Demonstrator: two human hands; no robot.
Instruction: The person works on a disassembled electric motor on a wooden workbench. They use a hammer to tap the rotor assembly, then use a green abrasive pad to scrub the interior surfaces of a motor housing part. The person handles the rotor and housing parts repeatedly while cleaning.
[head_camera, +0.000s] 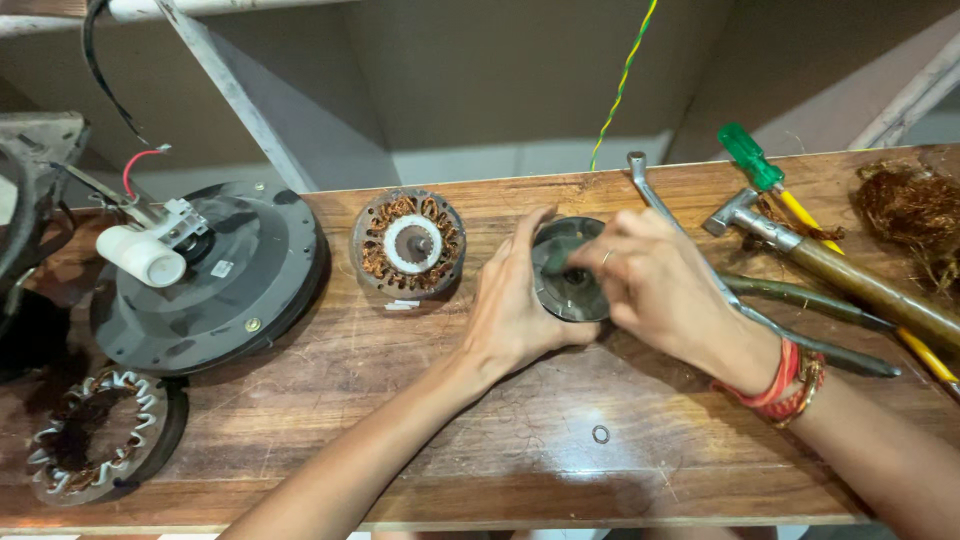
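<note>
Round dark motor cap (570, 290): one, lying flat on the wooden bench (500, 470), just right of the copper-wound motor core (408, 243). I am steadying it with my left hand (515, 305), fingers spread open and curled against its left rim. My right hand (655, 285) is pressing down over its centre, fingertips pinched together on something small and greenish; I cannot tell what it is.

Step in hand, as I judge it: working at the hub of the cap while holding it from turning. The next move is likely calling for a firm brace on the rim and a careful touch at the middle.

Also lying on the bench, counted:
- one large black motor housing (240, 290) with a white cylinder (140, 255) resting on it, at left
- one empty toothed metal ring (95, 435), near the front left corner
- one small washer (600, 434), near the front edge
- one hammer (830, 265)
- one green-handled screwdriver (750, 158)
- one bent metal bar (650, 195)
- one tangle of copper wire (915, 215), far right
</note>
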